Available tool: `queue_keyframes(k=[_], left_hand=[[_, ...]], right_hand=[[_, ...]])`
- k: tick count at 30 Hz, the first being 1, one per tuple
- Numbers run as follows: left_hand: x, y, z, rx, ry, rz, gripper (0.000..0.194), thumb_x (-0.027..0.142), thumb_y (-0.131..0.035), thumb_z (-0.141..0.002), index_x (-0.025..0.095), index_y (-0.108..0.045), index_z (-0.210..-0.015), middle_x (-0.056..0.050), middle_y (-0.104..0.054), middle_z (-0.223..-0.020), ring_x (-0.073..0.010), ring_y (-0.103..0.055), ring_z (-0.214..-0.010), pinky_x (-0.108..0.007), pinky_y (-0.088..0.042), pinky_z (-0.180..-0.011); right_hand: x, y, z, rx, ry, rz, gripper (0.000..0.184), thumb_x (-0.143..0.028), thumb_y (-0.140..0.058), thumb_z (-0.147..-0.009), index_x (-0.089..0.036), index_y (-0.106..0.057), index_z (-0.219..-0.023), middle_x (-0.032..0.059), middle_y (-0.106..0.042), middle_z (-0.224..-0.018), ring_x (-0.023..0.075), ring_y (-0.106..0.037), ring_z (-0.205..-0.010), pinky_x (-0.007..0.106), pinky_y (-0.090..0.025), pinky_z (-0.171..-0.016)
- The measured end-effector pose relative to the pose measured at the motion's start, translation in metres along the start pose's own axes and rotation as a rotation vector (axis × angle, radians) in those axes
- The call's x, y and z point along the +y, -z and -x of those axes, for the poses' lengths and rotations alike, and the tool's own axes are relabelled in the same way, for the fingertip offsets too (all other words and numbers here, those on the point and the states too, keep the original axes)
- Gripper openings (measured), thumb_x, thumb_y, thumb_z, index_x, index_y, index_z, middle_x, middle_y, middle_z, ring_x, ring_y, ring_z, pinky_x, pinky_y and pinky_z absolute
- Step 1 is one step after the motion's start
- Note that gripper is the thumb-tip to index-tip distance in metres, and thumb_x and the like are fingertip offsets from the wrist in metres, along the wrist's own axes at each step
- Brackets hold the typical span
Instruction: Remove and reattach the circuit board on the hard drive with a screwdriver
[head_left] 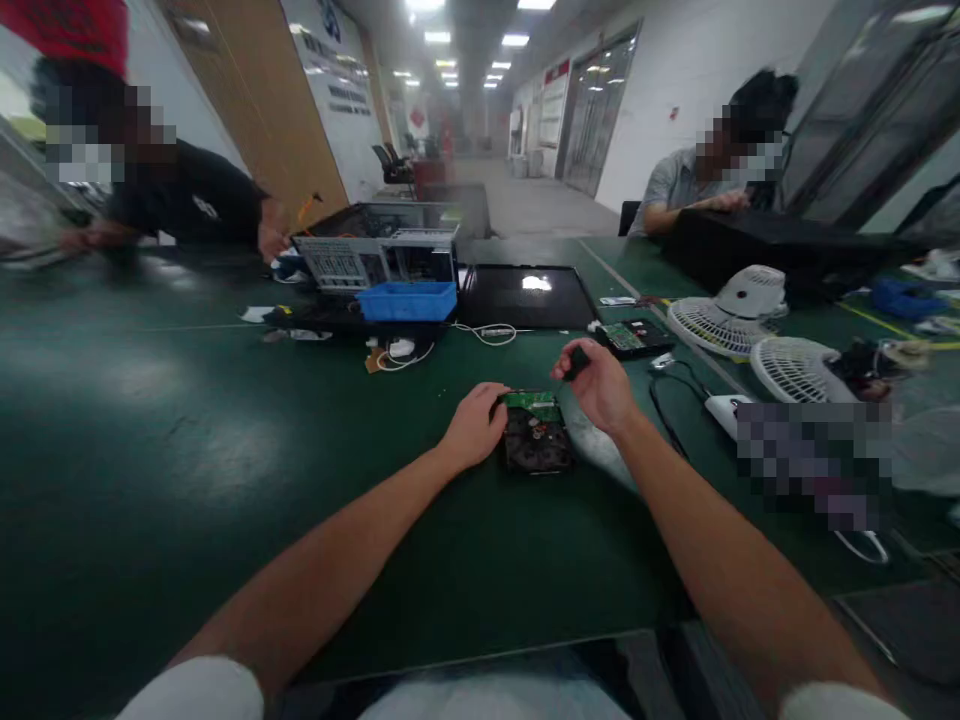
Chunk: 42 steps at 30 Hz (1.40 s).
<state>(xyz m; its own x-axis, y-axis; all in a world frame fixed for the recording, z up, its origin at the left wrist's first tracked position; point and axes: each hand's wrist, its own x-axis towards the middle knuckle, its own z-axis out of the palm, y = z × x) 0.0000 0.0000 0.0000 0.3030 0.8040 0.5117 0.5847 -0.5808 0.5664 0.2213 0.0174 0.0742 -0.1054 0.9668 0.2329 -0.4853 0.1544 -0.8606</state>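
An opened disc drive [537,450] lies on the green table in front of me, with a green circuit board along its far side and a black mechanism on the near side. My left hand [474,425] grips its left edge between thumb and fingers. Just above the drive's far right corner, my right hand [601,388] is closed around the dark handle of a screwdriver [577,362]. Its thin shaft points down toward the board; whether the tip touches is too small to tell.
Beyond the drive are an open computer case [375,262], a blue bin [409,301], a dark flat panel [529,297] and another circuit-board unit [634,337]. White fan parts [712,325] and a power strip [724,410] lie rightward. Two people [202,200] work across the table.
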Motion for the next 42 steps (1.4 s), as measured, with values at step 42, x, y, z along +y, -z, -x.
queue_keyframes(k=[42], left_hand=[[-0.066, 0.103, -0.025, -0.282, 0.34, -0.45, 0.016, 0.024, -0.067, -0.09, 0.019, -0.078, -0.101, -0.009, -0.076, -0.104, -0.0253, -0.072, -0.096, -0.036, -0.055, -0.091]], right_hand=[[-0.002, -0.002, 0.001, -0.01, -0.04, -0.024, 0.03, -0.048, -0.057, -0.093, -0.022, -0.069, -0.087, 0.0012, -0.057, -0.07, 0.0193, -0.059, -0.07, 0.037, -0.054, -0.077]])
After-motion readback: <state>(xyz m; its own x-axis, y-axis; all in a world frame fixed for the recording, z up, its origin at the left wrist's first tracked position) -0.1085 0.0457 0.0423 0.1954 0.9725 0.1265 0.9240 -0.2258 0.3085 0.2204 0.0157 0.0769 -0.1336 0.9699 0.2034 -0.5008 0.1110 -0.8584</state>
